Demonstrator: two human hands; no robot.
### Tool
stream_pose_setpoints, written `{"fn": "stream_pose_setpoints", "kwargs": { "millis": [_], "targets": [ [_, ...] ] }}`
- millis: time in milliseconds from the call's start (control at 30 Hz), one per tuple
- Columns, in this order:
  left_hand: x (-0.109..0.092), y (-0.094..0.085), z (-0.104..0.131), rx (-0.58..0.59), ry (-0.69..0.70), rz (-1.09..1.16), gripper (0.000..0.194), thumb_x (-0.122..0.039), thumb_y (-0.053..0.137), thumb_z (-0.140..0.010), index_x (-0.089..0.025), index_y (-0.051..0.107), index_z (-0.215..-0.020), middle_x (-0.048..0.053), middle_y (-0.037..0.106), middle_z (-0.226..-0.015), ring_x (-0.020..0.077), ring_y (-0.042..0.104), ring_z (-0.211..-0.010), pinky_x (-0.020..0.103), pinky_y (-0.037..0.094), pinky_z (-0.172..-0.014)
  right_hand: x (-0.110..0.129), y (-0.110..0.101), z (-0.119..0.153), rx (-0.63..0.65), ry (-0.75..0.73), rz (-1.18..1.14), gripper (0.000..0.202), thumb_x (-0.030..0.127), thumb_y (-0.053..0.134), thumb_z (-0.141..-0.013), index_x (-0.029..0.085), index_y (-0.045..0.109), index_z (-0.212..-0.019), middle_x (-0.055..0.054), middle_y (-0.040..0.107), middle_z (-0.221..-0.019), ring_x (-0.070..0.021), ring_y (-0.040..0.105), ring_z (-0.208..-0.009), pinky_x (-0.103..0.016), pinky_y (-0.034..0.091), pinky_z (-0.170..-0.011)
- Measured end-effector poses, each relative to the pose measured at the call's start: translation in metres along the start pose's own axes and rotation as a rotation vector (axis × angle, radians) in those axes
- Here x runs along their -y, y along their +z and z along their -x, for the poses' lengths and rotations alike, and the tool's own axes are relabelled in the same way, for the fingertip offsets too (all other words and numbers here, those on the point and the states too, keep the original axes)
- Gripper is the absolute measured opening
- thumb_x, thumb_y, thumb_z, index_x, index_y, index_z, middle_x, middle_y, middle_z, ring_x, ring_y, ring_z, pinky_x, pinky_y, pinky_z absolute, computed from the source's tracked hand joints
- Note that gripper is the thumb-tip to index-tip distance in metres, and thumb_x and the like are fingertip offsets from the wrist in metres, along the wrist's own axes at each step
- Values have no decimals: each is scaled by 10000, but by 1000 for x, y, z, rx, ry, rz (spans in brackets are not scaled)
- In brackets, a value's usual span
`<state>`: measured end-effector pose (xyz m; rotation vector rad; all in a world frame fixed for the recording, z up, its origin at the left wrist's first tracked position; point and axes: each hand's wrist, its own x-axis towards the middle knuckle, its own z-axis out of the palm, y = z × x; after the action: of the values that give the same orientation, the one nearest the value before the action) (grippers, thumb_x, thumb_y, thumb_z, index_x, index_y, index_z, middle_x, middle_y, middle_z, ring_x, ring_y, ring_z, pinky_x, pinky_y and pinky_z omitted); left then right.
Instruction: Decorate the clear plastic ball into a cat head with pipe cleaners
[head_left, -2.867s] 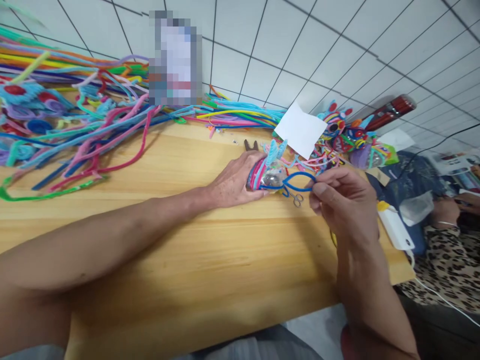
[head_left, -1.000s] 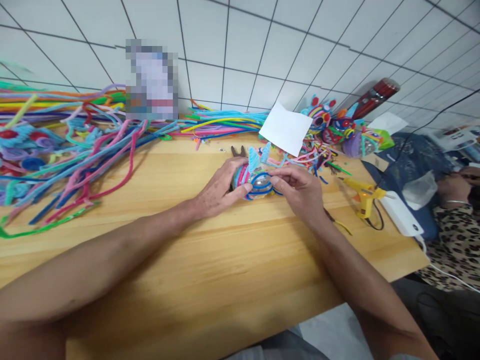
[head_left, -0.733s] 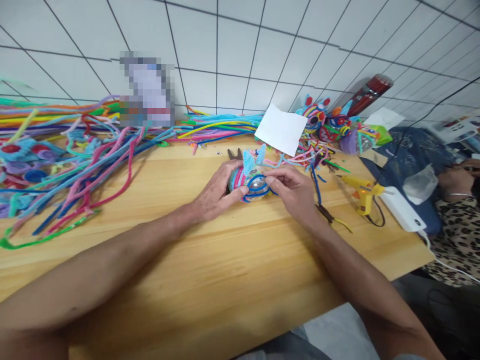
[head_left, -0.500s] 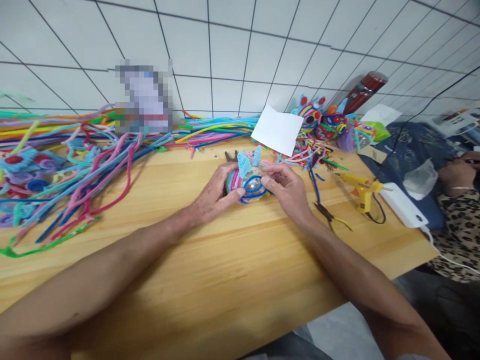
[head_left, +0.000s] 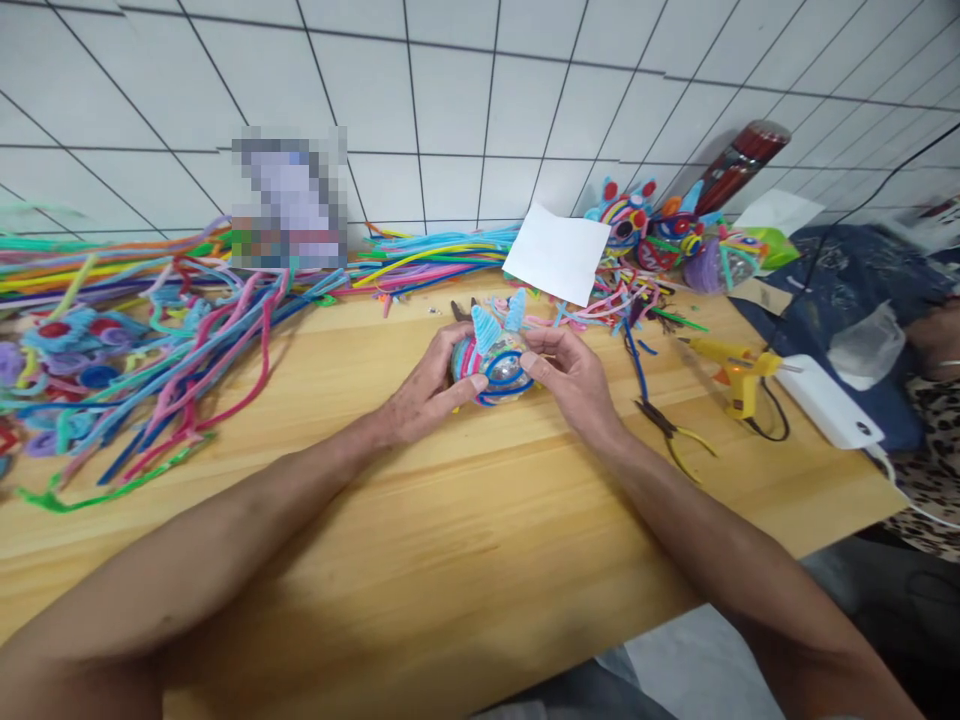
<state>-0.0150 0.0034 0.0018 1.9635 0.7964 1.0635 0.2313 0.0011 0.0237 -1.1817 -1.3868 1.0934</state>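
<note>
A clear ball wrapped in pipe cleaners is held between my two hands over the wooden table. Two light blue pointed ears stand up on its top, a blue ring circles its front, and pink and blue bands cover its left side. My left hand is closed around the left side, thumb on the lower front. My right hand grips the right side, its thumb against the blue ring and its fingers partly hidden behind the ball. Behind the ball, dark tips of something show beside my left fingers.
Loose pipe cleaners spread over the left and along the wall. White paper, finished pipe-cleaner figures and a red flask are at the back. Pliers, a yellow glue gun and a white power bank lie right; another person's hand is beyond.
The camera view has shifted slightly, moving the tools toward the right of the picture. My hands keep nearly the same hold on the ball.
</note>
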Motion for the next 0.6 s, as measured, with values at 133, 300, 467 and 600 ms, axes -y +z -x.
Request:
{"fn": "stream_pose_setpoints", "kwargs": {
  "millis": [133,300,467,600],
  "targets": [
    [-3,-2,0,25,-37,43,638,-490,645,-1065,-251,394,-1601,149,472,-1656,345,478,-1542,539,408,-1322,0,0,1,0,15,-17,489,597,907,-775,266,737,-1094,-25,757,-1083,-191,675,-886,-369,581,-831],
    [-3,-4,-1,39,-45,61,661,-489,658,-1056,-252,384,-1609,152,459,-1671,358,463,-1555,551,401,-1326,0,2,2,-6,16,-25,504,604,907,-772,261,741,-1102,-22,758,-1070,-186,675,-876,-361,573,-828],
    [1,-3,0,32,-53,56,683,-521,666,-1046,-243,388,-1604,160,458,-1676,354,462,-1559,545,402,-1329,0,2,2,-4,1,-27,487,605,895,-790,263,745,-1102,-25,772,-1084,-192,689,-903,-366,570,-847],
    [1,-2,1,11,-53,59,682,-536,661,-1046,-242,391,-1599,162,480,-1656,344,489,-1536,553,423,-1312,0,2,3,5,-13,-30,471,615,880,-811,269,749,-1103,-38,783,-1154,-215,710,-999,-377,577,-891]
  ]
}}
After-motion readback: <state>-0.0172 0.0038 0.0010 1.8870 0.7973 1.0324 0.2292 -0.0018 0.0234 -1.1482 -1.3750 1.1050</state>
